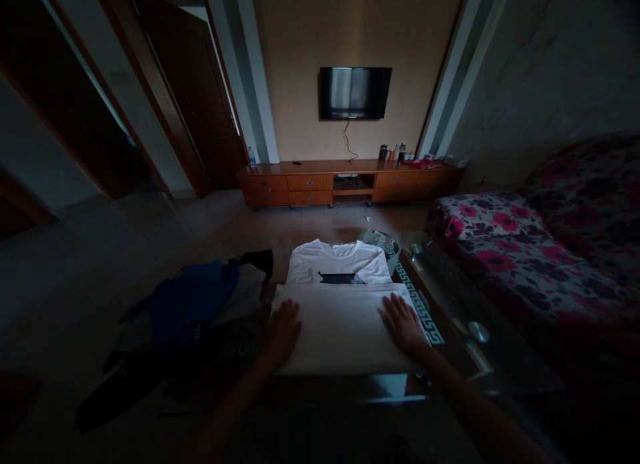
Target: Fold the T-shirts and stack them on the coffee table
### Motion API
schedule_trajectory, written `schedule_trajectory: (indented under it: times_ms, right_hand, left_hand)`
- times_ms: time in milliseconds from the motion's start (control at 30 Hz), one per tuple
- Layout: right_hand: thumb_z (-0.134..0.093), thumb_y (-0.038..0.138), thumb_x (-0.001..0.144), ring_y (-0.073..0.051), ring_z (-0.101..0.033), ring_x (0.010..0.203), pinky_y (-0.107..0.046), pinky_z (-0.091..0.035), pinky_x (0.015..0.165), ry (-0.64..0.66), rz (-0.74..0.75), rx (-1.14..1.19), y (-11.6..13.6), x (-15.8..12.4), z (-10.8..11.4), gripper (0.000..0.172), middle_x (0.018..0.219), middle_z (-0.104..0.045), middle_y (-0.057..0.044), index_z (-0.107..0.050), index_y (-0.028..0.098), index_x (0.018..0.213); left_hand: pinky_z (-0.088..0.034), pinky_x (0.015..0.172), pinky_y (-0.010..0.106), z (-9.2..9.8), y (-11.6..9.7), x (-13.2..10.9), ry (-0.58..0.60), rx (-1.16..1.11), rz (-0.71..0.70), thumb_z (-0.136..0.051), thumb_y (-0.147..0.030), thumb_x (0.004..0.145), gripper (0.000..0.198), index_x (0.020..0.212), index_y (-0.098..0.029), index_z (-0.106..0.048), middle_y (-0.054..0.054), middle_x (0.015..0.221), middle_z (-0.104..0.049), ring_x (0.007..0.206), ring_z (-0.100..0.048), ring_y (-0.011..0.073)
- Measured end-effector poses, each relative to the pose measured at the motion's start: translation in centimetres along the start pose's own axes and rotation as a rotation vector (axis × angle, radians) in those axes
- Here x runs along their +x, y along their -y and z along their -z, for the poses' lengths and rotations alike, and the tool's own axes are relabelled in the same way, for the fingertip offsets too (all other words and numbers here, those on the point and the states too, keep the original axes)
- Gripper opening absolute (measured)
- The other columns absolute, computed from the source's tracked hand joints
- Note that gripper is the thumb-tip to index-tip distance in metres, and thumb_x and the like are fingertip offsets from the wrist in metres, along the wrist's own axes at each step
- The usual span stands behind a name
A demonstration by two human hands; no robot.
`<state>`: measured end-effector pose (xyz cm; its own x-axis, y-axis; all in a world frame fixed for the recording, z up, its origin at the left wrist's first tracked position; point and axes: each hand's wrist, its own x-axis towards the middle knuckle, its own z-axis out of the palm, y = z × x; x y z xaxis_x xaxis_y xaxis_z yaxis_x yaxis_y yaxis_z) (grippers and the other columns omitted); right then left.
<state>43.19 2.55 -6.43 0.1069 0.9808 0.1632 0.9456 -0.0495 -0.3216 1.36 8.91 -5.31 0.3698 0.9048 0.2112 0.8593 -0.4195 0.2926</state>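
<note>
A white T-shirt (345,327) lies on the glass table, its lower part folded up over the chest so that only the neckline, shoulders and a strip of dark print show beyond the fold. My left hand (285,331) rests flat on the left side of the folded part, fingers stretched toward the fold's edge. On the right side my right hand (401,322) also presses flat, with its fingers spread. Neither hand grips the cloth. The room is dim and the near side of the shirt is in shadow.
A heap of blue and dark clothes (195,294) lies left of the shirt. The glass table (515,357) has a patterned border. A flowered sofa (520,251) stands at the right. Beyond are a wooden TV cabinet (310,183) with bottles and cans, and a wall-mounted television (355,93).
</note>
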Motion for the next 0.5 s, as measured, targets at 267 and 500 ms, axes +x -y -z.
schedule_trajectory:
  times_ms: [267, 500]
  right_hand:
    - [-0.037, 0.057, 0.089, -0.029, -0.071, 0.093, -0.037, -0.054, 0.079, 0.047, -0.267, 0.31, -6.6, -5.4, 5.8, 0.054, 0.102, -0.074, -0.016, -0.07, 0.016, 0.104]
    - [-0.054, 0.066, 0.077, -0.025, -0.067, 0.071, -0.031, -0.046, 0.062, 0.073, -0.322, 0.246, -5.8, -9.8, 5.9, 0.046, 0.074, -0.07, -0.008, -0.064, 0.021, 0.072]
  left_hand:
    - [-0.049, 0.093, 0.037, 3.4, 3.4, -4.3, 0.046, -0.176, 0.455, -0.049, -0.038, 0.09, 0.029, 0.099, -0.014, -0.063, 0.015, 0.105, -0.07, 0.102, -0.067, 0.0266]
    - [-0.049, 0.078, 0.031, 5.0, 3.4, -7.7, 0.114, -0.296, 0.466, -0.06, -0.034, 0.081, 0.016, 0.08, -0.018, -0.061, 0.009, 0.086, -0.071, 0.086, -0.069, 0.0237]
